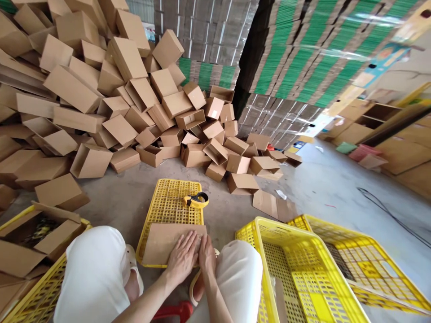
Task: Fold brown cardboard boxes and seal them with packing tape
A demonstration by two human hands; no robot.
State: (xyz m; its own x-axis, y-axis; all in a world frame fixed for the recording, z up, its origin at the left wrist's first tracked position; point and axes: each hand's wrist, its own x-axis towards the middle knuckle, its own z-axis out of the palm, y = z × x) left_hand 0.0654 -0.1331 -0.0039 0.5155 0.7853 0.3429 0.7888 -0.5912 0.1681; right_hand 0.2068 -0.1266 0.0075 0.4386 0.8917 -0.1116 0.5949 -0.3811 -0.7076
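A brown cardboard box (158, 244) lies across the near end of an upturned yellow plastic crate (175, 183) between my knees. My left hand (183, 256) rests flat on the right part of its top, fingers stretched out. At the box's right end is my right hand (207, 256), fingers straight and close together, touching the edge beside the left hand. Its palm side is hidden. Farther out on the same crate sits a yellow and black tape dispenser (196, 200), apart from both hands.
A large heap of small cardboard boxes (134, 98) fills the left and back. Yellow crates (259, 229) stand at my right. An open carton (40, 237) sits in another crate at my left. Strapped cardboard stacks (296, 54) rise behind. Part of a red stool (175, 310) shows below me.
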